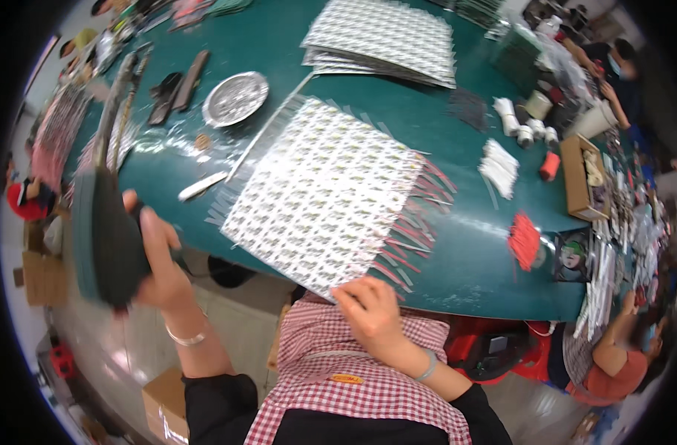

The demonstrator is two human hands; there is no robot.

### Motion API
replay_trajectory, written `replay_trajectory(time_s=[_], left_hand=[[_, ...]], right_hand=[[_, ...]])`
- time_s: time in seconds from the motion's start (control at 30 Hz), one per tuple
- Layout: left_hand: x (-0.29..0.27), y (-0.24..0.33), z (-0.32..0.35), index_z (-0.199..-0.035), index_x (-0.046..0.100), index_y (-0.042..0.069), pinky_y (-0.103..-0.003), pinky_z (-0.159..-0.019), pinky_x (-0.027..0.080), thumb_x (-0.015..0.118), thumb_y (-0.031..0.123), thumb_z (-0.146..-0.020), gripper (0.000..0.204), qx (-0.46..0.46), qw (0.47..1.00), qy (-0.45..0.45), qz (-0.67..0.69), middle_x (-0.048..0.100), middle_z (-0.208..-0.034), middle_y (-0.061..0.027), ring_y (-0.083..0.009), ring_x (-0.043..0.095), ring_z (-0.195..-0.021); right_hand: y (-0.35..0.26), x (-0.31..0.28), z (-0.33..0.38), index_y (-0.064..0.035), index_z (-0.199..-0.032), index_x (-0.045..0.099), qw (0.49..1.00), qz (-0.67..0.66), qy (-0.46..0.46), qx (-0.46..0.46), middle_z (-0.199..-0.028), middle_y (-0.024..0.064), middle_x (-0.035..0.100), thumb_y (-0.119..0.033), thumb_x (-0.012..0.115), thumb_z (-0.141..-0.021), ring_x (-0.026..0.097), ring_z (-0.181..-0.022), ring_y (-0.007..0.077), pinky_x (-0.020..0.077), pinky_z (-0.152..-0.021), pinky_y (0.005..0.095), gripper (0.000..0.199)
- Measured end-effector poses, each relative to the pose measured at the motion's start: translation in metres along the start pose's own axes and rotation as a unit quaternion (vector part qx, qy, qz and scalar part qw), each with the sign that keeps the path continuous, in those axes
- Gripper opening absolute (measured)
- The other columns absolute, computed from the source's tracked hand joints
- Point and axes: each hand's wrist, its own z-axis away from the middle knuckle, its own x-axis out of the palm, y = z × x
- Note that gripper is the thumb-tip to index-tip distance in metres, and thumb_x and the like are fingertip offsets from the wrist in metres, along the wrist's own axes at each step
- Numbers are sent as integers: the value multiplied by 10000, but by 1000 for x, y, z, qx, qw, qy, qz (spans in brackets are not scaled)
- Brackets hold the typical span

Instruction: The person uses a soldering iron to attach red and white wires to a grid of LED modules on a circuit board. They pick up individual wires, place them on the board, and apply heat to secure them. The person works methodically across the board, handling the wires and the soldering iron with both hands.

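My left hand [163, 248] is raised off the table's left front edge, its fingers wrapped round a bulky dark green and black handheld tool [109, 237]. Motion blurs this tool, and I cannot make out its exact kind. A white sheet with a repeating green-grey pattern [316, 193] lies turned on the tabletop. Loose red and clear strips [420, 222] fringe its right side. At the sheet's near corner my right hand [372, 311] is closed, thumb and fingers pinching the edge. A white-handled cutter [202, 186] lies left of the sheet.
The green table [457, 259] also bears a stack of similar sheets [383, 37], a round metal dish [236, 99], red strips [524, 241], white strips [499, 169] and a cardboard box [582, 178]. Long bars [120, 111] lie at left. Other people sit around the table.
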Motion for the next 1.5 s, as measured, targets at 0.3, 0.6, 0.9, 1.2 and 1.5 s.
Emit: replay_trajectory(time_s=[0.3,0.6,0.9,1.2,1.5], left_hand=[[28,-76,-19,-1072,751,-45,-241,-450,355,787,72,-929,189,-237,967,-7,-97,684,-819,-40,-75,517,-543],[26,-20,33,-1183,678,-114,-224,-455,294,708,62,-951,293,-300,953,-41,-24,650,-757,-83,-66,461,-491],[45,-4,54,-1194,657,-129,-227,-442,313,712,53,-937,319,-345,936,-75,-17,593,-669,-66,-82,467,-473],[68,10,59,-1258,603,-125,-225,-434,365,712,61,-922,400,-327,942,-74,0,693,-955,-167,-97,475,-465],[73,15,65,-1300,572,-99,-227,-432,398,729,41,-900,451,-358,927,-113,19,692,-1179,-233,-104,502,-478]], right_hand=[[87,-126,-53,-17,-1031,737,982,73,161,63,-974,147,691,16,720,-861,661,-875,343,545,-745,435,174],[250,-165,-67,34,-1055,708,926,353,103,89,-1051,122,648,-8,709,-844,611,-1006,318,506,-823,437,216],[267,-156,-74,-47,-913,707,921,350,158,65,-900,67,673,2,731,-793,646,-844,283,520,-727,411,131],[264,-167,-79,-58,-951,712,930,327,144,81,-879,90,682,8,735,-848,653,-797,299,528,-698,420,125],[260,-178,-82,-37,-1042,743,946,295,121,55,-902,89,675,38,725,-816,666,-827,284,551,-690,406,239]])
